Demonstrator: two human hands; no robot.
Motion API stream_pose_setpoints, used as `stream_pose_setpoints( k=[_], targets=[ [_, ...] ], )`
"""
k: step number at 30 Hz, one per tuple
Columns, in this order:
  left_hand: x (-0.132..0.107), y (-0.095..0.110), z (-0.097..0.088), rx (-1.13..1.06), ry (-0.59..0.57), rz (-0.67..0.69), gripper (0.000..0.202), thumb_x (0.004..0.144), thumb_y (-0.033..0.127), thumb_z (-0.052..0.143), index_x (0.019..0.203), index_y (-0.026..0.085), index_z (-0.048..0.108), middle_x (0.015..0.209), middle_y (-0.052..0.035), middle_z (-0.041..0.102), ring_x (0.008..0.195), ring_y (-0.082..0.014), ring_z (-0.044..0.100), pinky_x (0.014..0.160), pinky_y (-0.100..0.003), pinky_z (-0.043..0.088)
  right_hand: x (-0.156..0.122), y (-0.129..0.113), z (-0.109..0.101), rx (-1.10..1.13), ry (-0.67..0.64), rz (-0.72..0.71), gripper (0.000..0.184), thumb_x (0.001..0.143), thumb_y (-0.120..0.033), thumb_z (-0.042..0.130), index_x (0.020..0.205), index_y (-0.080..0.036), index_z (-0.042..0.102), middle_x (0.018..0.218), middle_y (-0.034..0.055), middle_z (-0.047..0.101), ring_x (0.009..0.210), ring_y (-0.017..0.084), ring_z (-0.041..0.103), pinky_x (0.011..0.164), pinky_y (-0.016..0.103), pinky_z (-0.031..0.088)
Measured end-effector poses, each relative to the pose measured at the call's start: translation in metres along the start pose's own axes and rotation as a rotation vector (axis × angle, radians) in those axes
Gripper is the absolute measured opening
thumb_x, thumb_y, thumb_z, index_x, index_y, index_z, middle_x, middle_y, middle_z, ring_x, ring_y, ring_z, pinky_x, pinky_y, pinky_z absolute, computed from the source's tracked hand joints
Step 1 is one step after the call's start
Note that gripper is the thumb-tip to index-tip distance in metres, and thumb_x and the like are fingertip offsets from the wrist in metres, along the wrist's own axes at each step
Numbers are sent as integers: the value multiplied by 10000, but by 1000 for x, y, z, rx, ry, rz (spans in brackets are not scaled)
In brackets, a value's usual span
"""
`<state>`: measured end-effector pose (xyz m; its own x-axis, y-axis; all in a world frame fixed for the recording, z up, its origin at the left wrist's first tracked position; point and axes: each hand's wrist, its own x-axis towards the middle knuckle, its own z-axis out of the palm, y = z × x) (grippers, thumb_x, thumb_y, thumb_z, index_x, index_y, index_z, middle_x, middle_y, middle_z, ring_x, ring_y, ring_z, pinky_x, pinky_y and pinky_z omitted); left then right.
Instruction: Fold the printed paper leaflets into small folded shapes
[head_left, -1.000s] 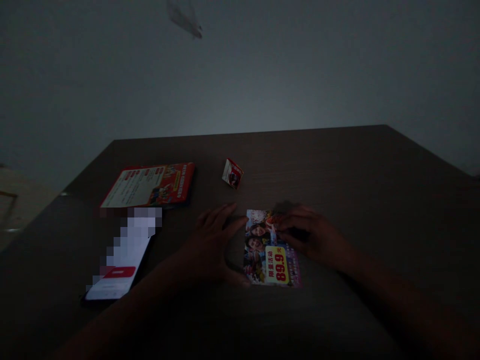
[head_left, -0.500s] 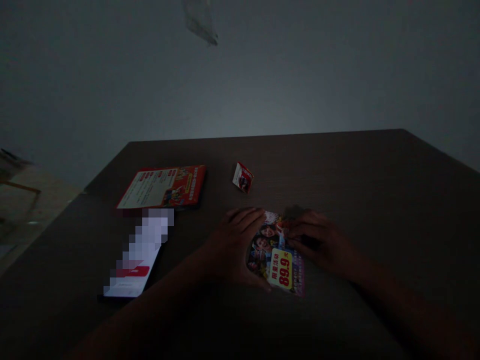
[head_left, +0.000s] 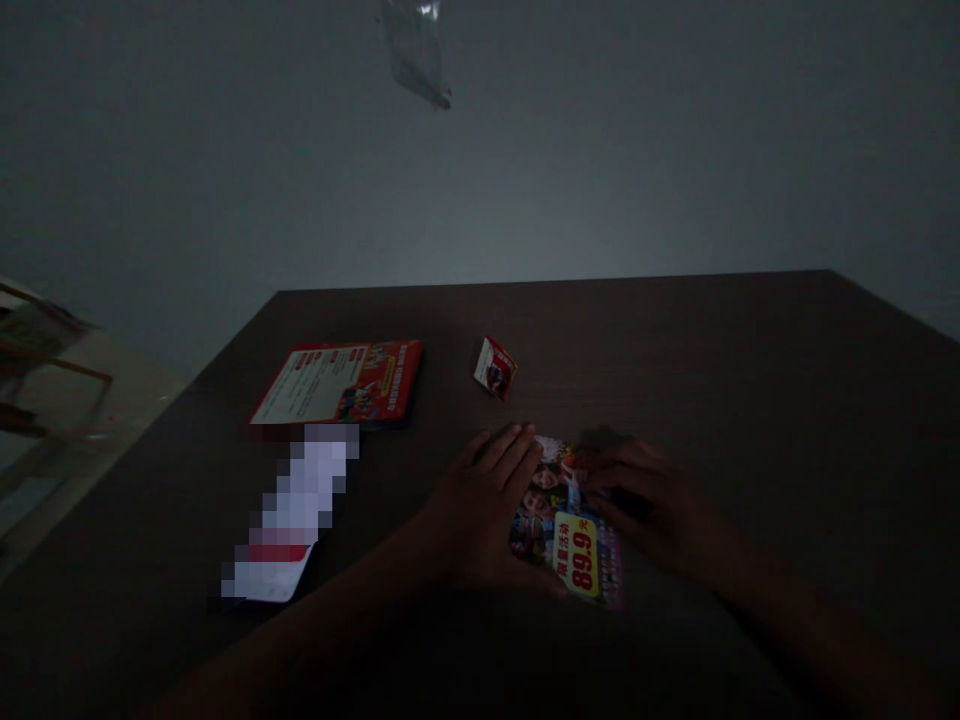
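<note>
A colourful printed flyer (head_left: 551, 500) with a yellow price box lies on the table between my hands. My left hand (head_left: 480, 510) rests flat over its left side, fingers stretched and thumb spread along the near edge. At the flyer's right side, my right hand (head_left: 645, 495) has its fingers bent together with the thumb, gripping the edge. Dim light hides the exact fingertip contact. Beyond the hands, a small folded red and white card (head_left: 495, 368) stands partly raised.
To the left lies a stack of red and white flyers (head_left: 337, 385). Nearer me is a lit phone (head_left: 300, 520) with a blurred screen. The dark wooden table (head_left: 675, 340) meets a pale wall (head_left: 637, 150), where a clear plastic piece (head_left: 416, 55) hangs.
The whole view has shifted, so things sit slightly lower and further right. Both hands stay at the flyer, with hardly any visible change in their hold.
</note>
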<state>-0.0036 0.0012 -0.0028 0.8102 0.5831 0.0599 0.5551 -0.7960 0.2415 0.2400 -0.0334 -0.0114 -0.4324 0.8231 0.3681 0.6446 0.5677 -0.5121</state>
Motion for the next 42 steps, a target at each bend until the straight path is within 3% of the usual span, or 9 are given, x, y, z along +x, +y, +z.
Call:
stream_pose_setpoints(
  k=[12, 19, 28, 35, 38, 42],
  targets=[
    [6, 1, -10, -124, 9, 48, 1172, 573, 806, 564, 1439, 87, 239, 1492, -202, 265, 1373, -375, 219, 1120, -514, 160, -2, 3, -5, 35, -17, 93, 127, 855, -212, 590, 973, -253, 615, 1023, 39, 657, 968, 207, 579, 821, 393, 465],
    [6, -4, -10, -165, -5, 77, 1154, 587, 774, 593, 1448, 110, 206, 1482, -204, 281, 1356, -386, 254, 1104, -539, 207, -4, 2, -4, 79, 21, 120, 135, 857, -204, 591, 982, -255, 596, 1027, 31, 652, 983, 189, 567, 840, 367, 464],
    [-8, -11, -32, -236, -119, 88, 988, 632, 605, 688, 1428, 184, 283, 1486, -126, 301, 1362, -331, 255, 1094, -477, 271, -4, 1, -3, 91, -20, 164, 148, 861, -209, 585, 993, -275, 593, 1005, 8, 651, 959, 178, 563, 824, 360, 455],
    [-5, 6, -33, -243, -92, 130, 888, 661, 569, 671, 1390, 176, 351, 1422, -134, 397, 1298, -319, 357, 1083, -472, 282, -1, -5, -4, 77, -8, 179, 108, 862, -220, 586, 960, -258, 612, 974, 18, 663, 940, 188, 579, 829, 382, 453],
    [-7, 12, -31, -199, -83, 173, 712, 712, 513, 645, 1300, 160, 454, 1393, -126, 438, 1285, -289, 380, 1083, -434, 294, -1, -6, -4, 99, -12, 164, 109, 859, -219, 589, 959, -251, 617, 999, 27, 663, 967, 191, 584, 857, 389, 457],
    [-14, 16, -29, -132, -46, 257, 375, 810, 374, 568, 1114, 155, 560, 1198, -92, 599, 1146, -231, 517, 992, -379, 398, -4, -9, -9, 132, -71, 92, 156, 857, -245, 589, 1011, -246, 612, 1065, 48, 651, 1028, 200, 575, 883, 385, 466]
  ],
)
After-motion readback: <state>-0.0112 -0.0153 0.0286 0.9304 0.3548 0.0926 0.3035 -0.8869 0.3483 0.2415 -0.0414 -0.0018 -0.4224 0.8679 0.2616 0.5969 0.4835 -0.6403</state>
